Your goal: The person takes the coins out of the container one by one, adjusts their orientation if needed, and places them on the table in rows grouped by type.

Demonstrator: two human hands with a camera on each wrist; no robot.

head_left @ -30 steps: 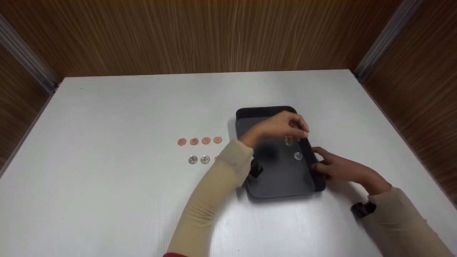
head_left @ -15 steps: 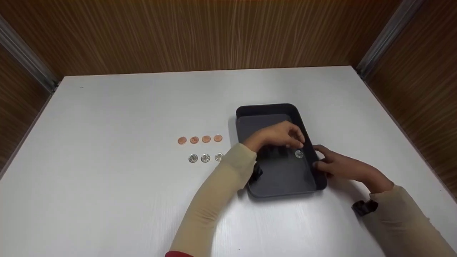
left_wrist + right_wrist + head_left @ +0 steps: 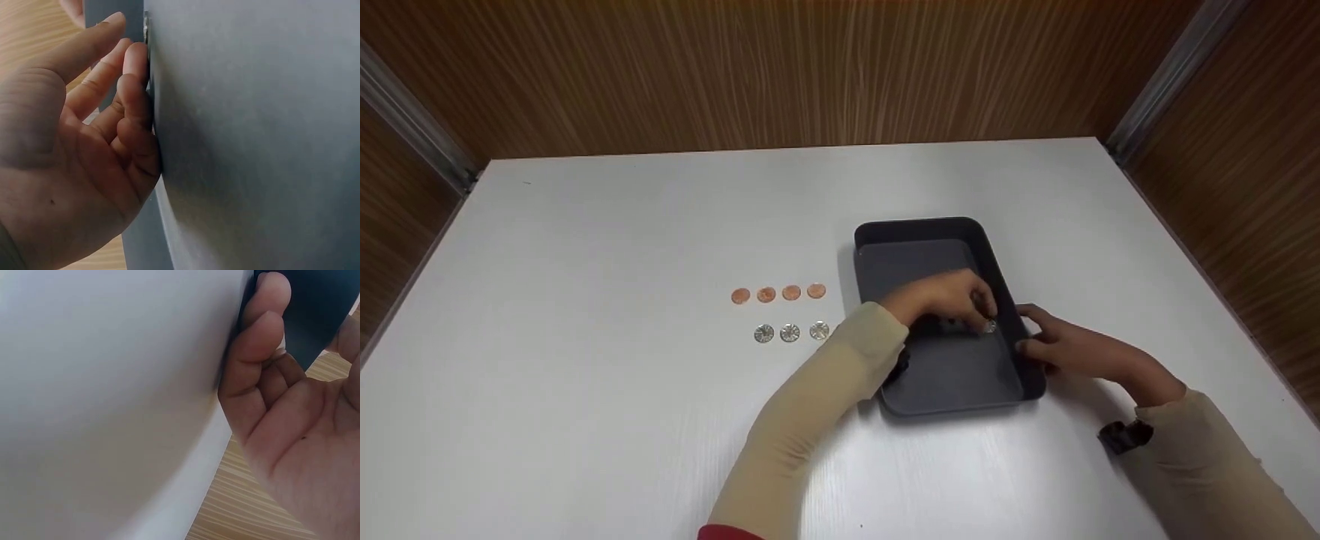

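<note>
A dark grey tray (image 3: pixel 915 227) lies on the white table (image 3: pixel 622 225), right of centre. My left hand (image 3: pixel 979 315) reaches into it, fingers curled down onto a silver coin (image 3: pixel 991 326) near the right wall. In the left wrist view the fingertips (image 3: pixel 135 62) press on the tray floor (image 3: pixel 253 135), with the thumb close by and a sliver of the coin (image 3: pixel 146 25) beside them. My right hand (image 3: pixel 1035 337) grips the tray's right rim, thumb above and fingers on the outside. In the right wrist view its fingers (image 3: pixel 264 332) touch the tray (image 3: pixel 306 304).
Left of the tray lie a row of several copper coins (image 3: pixel 778 293) and, in front of it, a row of three silver coins (image 3: pixel 790 332). Wooden walls enclose the table at the back and on both sides.
My left hand has moved nearer and lower inside the tray, from one silver coin to the other. Only one coin still shows there. The right hand has stayed on the rim.
</note>
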